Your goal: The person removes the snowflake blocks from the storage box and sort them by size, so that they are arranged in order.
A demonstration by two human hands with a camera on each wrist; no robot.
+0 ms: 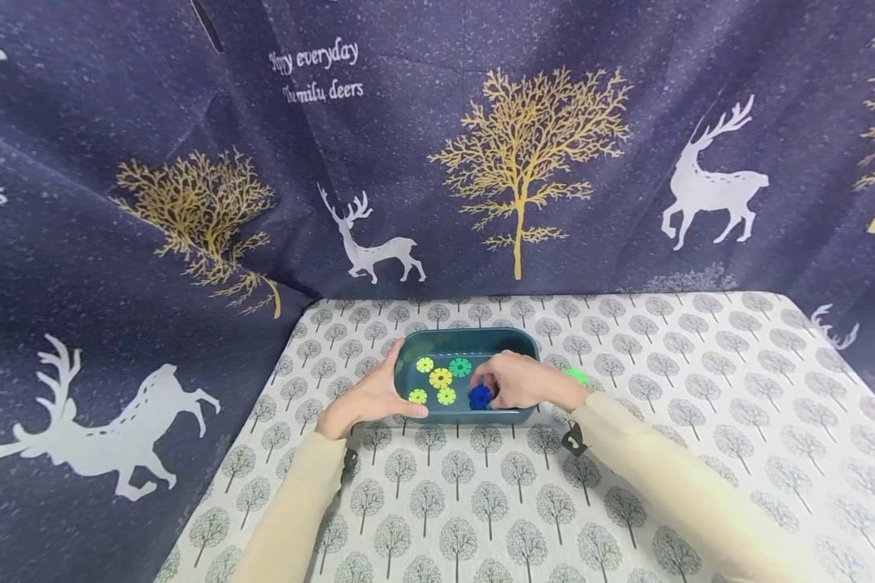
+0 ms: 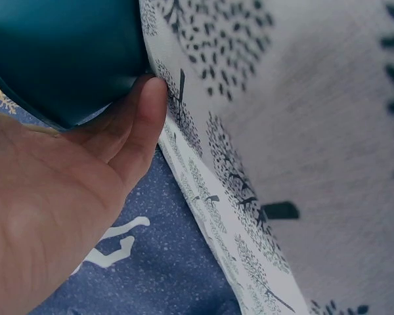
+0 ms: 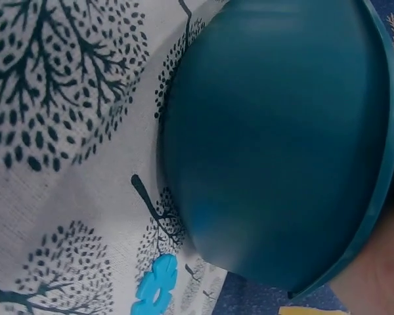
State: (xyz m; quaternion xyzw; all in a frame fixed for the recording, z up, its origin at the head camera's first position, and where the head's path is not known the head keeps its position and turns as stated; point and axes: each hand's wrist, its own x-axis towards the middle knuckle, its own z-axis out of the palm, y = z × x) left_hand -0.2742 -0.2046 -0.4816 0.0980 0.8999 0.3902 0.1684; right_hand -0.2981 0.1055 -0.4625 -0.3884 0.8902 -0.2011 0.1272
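A dark teal plastic bin stands on the table with several flower-shaped plastic discs inside, such as a yellow disc and a green disc. My left hand holds the bin's left end, thumb along the near rim; in the left wrist view its fingers lie against the outer wall. Reaching over the right end, my right hand pinches a dark blue flower-shaped disc inside the bin. The right wrist view mostly has the bin's outer wall, which hides the fingertips.
Just right of the bin, partly behind the right forearm, lies a bright green disc on the tree-print tablecloth. A light blue-looking disc shows beside the bin in the right wrist view. A dark blue deer-print curtain hangs behind the table.
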